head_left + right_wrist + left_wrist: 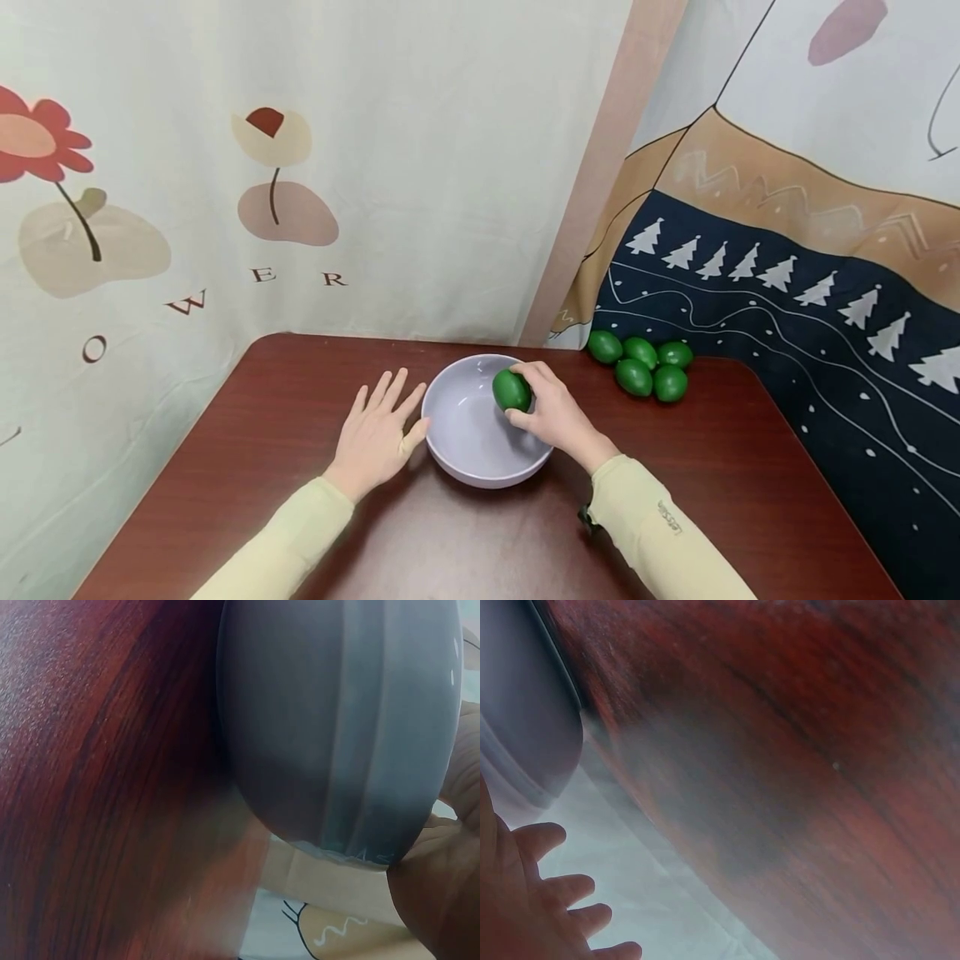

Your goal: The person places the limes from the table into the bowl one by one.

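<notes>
A pale lavender bowl point(468, 450) stands on the table, and its outer wall point(315, 735) fills much of the right wrist view. Over the bowl's right side, my right hand point(555, 412) grips a smooth dark-green lime point(512, 391) between thumb and fingers. In the right wrist view the lime is hidden behind the bowl. My left hand point(378, 433) has its fingers spread at the bowl's left side, the thumb at or near the rim. The left wrist view catches those spread fingers point(570, 889) beside the bowl point(525, 705).
Several more green limes point(633, 377) lie grouped at the table's back right. The dark red-brown wooden table point(465, 546) meets a pale printed curtain point(435, 208) at its back edge. A navy cloth with white trees point(720, 292) hangs along the right.
</notes>
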The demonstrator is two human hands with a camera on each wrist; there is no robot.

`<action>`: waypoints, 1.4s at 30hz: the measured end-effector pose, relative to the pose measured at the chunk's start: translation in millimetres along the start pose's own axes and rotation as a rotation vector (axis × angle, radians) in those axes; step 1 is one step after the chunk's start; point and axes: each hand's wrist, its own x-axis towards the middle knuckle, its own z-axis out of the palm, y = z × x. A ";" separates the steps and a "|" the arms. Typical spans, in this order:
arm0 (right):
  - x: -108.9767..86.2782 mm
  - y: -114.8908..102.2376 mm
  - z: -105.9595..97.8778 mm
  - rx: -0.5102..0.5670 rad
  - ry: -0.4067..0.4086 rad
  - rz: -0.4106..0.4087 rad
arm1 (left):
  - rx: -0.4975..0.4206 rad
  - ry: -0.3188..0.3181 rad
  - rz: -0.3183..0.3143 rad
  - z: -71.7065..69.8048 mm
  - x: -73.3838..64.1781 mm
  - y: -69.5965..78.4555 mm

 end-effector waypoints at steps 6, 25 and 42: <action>5.1 -2.9 3.1 -0.008 -0.016 0.011 | 0.003 0.000 0.001 -2.3 1.1 0.3; 11.0 -19.3 17.4 0.010 -0.060 -0.020 | 0.007 -0.007 0.001 -0.8 -0.4 0.9; 10.0 -31.3 29.2 -0.017 -0.175 -0.051 | 0.007 -0.009 0.000 0.1 -0.9 1.5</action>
